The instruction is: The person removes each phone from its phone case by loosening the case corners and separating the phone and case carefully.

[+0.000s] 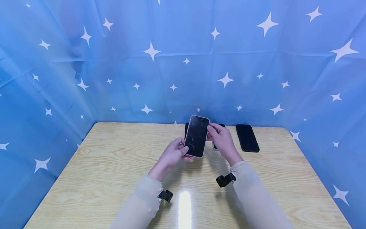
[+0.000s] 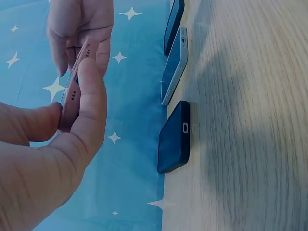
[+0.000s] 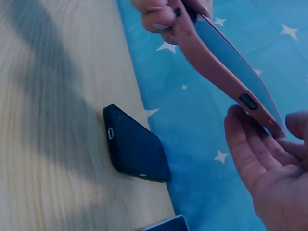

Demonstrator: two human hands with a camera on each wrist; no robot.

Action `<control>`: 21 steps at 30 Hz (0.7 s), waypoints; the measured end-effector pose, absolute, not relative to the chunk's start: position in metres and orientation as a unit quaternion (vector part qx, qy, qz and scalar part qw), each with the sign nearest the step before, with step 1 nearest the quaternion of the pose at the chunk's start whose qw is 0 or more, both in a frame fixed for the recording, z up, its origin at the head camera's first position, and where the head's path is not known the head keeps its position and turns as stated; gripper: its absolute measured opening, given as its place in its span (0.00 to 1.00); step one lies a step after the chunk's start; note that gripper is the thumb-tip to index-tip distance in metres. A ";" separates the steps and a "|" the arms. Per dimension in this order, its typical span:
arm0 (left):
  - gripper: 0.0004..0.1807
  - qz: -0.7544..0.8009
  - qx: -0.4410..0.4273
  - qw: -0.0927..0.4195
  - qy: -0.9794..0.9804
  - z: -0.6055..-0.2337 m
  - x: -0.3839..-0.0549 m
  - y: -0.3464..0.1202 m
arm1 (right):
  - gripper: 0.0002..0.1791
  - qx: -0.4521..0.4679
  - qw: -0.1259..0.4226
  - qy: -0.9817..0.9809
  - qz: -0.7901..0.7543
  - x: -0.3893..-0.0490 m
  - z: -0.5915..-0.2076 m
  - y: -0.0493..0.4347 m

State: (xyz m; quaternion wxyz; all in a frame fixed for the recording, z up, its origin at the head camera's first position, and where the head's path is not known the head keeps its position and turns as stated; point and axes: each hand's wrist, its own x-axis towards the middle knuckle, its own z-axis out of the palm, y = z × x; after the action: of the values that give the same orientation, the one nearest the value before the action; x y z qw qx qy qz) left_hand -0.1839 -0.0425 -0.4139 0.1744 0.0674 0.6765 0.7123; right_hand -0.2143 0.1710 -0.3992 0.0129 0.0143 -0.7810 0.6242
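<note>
A smartphone in a pink case [image 1: 196,135] is held up above the table, its dark screen turned towards me. My left hand [image 1: 172,153] grips its lower left corner, thumb on the front and fingers around behind. At the upper right edge, my right hand [image 1: 224,141] holds the phone between thumb and fingers. The left wrist view shows the pink case edge-on [image 2: 72,103], between left thumb and fingers. In the right wrist view, right fingers [image 3: 252,149] touch the case near its end, below a dark oval cutout.
Behind the pink phone, a black phone [image 2: 174,139] lies on the wooden table [image 1: 114,178], mostly hidden in the head view. Beside it is a pale-edged phone [image 2: 175,67], partly behind my right hand. Further right lies another black phone [image 1: 247,138]. A blue star-patterned curtain [image 1: 183,73] surrounds the table.
</note>
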 end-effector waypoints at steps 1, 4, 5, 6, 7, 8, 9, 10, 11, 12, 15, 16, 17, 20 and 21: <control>0.02 0.708 0.070 0.171 0.682 -0.414 -0.183 -0.042 | 0.24 0.014 0.016 -0.779 0.627 -0.215 -0.398 0.172; 0.03 0.687 0.074 0.165 0.704 -0.413 -0.179 -0.042 | 0.23 0.016 0.018 -0.774 0.633 -0.216 -0.396 0.176; 0.04 0.682 0.076 0.167 0.708 -0.413 -0.177 -0.042 | 0.22 0.017 0.017 -0.773 0.634 -0.216 -0.396 0.178; 0.04 0.676 0.080 0.168 0.713 -0.412 -0.176 -0.042 | 0.22 0.020 0.015 -0.773 0.634 -0.216 -0.395 0.179; 0.05 0.673 0.083 0.171 0.714 -0.412 -0.174 -0.041 | 0.21 0.023 0.015 -0.772 0.634 -0.216 -0.395 0.180; 0.06 0.671 0.084 0.175 0.715 -0.412 -0.173 -0.041 | 0.21 0.026 0.016 -0.773 0.634 -0.215 -0.394 0.181; 0.07 0.671 0.086 0.179 0.714 -0.411 -0.172 -0.040 | 0.20 0.027 0.016 -0.773 0.633 -0.214 -0.394 0.182; 0.07 0.669 0.088 0.181 0.715 -0.411 -0.171 -0.040 | 0.20 0.031 0.016 -0.775 0.631 -0.214 -0.394 0.183; 0.08 0.667 0.092 0.182 0.717 -0.411 -0.171 -0.040 | 0.19 0.034 0.016 -0.775 0.630 -0.214 -0.393 0.183; 0.08 0.665 0.094 0.182 0.718 -0.411 -0.170 -0.039 | 0.19 0.037 0.015 -0.777 0.628 -0.214 -0.393 0.183; 0.09 0.660 0.097 0.184 0.722 -0.413 -0.170 -0.039 | 0.18 0.039 0.011 -0.785 0.618 -0.213 -0.392 0.184; 0.09 0.658 0.099 0.184 0.723 -0.413 -0.170 -0.039 | 0.18 0.041 0.010 -0.789 0.613 -0.213 -0.391 0.184; 0.10 0.657 0.102 0.185 0.724 -0.414 -0.169 -0.039 | 0.18 0.041 0.008 -0.791 0.610 -0.212 -0.391 0.184; 0.11 0.655 0.107 0.189 0.724 -0.415 -0.169 -0.039 | 0.18 0.049 0.000 -0.801 0.596 -0.211 -0.389 0.186; 0.11 0.654 0.110 0.188 0.725 -0.415 -0.168 -0.039 | 0.19 0.052 -0.003 -0.804 0.592 -0.211 -0.389 0.186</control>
State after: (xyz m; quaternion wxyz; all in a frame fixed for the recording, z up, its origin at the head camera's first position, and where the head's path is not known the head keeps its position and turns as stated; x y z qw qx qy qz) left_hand -0.1681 -0.0392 -0.4155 0.1885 0.1104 0.7246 0.6537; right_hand -0.2111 0.1864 -0.3887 -0.0034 0.0525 -0.8041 0.5921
